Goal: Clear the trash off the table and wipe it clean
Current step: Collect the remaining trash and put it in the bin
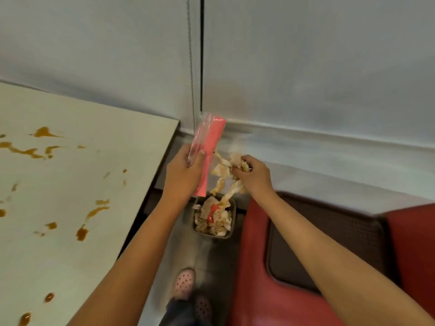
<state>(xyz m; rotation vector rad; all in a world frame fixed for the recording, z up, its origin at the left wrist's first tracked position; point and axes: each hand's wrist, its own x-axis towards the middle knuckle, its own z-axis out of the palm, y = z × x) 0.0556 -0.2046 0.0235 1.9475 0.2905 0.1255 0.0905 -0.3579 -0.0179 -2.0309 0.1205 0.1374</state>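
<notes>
– Pale wall panels fill the view from ten to two o'clock, with a bead cord hanging at twelve. Where does the work stand?

– Over the bin, which sits on the floor at six o'clock from the hands, between the tabletop at nine and a red seat at four. It already holds crumpled paper and something red.

– And the hands?

– The left hand wraps its fingers round a pink plastic piece that tilts up toward one o'clock. What the piece is cannot be told. The right hand clutches a wad of stained paper scraps, and loose strips dangle from it toward the bin.

– What could go wrong?

– The bin mouth looks narrow and the strips spread wide. If the wad is let go from this height, a strip may well drift past the rim onto the floor or brush the seat and leave sauce there. The pink piece hangs over the rim at eleven o'clock of the bin, so it could miss on the tabletop side.

– And the tabletop itself?

– Brown sauce stains run from eight to ten o'clock, not yet wiped. Greasy fingers would probably smear more onto it.
</notes>
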